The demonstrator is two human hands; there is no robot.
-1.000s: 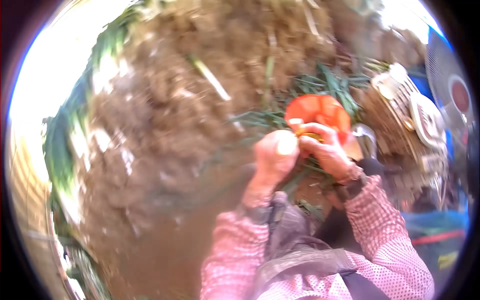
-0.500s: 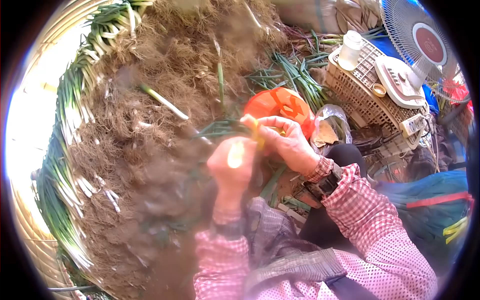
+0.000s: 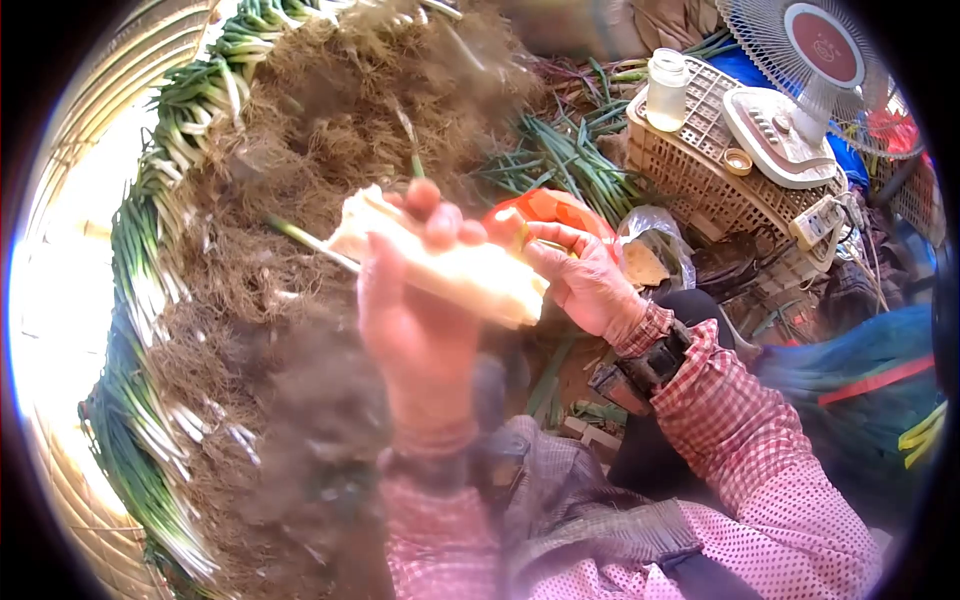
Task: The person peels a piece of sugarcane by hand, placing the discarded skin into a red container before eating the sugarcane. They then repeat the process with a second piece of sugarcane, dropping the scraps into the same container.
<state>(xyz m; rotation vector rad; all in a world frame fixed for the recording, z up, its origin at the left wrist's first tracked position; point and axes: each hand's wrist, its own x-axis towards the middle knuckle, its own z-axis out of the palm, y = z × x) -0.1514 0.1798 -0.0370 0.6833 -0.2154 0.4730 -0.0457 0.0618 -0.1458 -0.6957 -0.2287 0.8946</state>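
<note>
My left hand (image 3: 425, 320) is raised in the middle of the view, palm up and blurred. Its fingers and thumb close around a pale, elongated, thick piece (image 3: 465, 275), which is too overexposed for me to tell its kind. At the right end of that piece, my right hand (image 3: 595, 285) pinches a thin yellow strip (image 3: 560, 247) between thumb and fingertips. Behind the right hand lies an orange-red plastic bag (image 3: 535, 208). Beneath the left hand, a single scallion (image 3: 310, 243) rests on the heap of dry roots (image 3: 225, 340).
Scallions (image 3: 135, 370) line the heap's left edge. More green stalks (image 3: 570, 160) lie at the back. A plastic crate (image 3: 715, 165) carries a jar (image 3: 667, 90) and a fan (image 3: 825, 50). A clear bag (image 3: 655, 240) sits beside it. A blue-green bundle (image 3: 860, 380) is at right.
My left hand has turned from a fist beside the right hand to palm up, moving left and upward, and the pale piece now shows in it. The right hand stays close by, still pinching.
</note>
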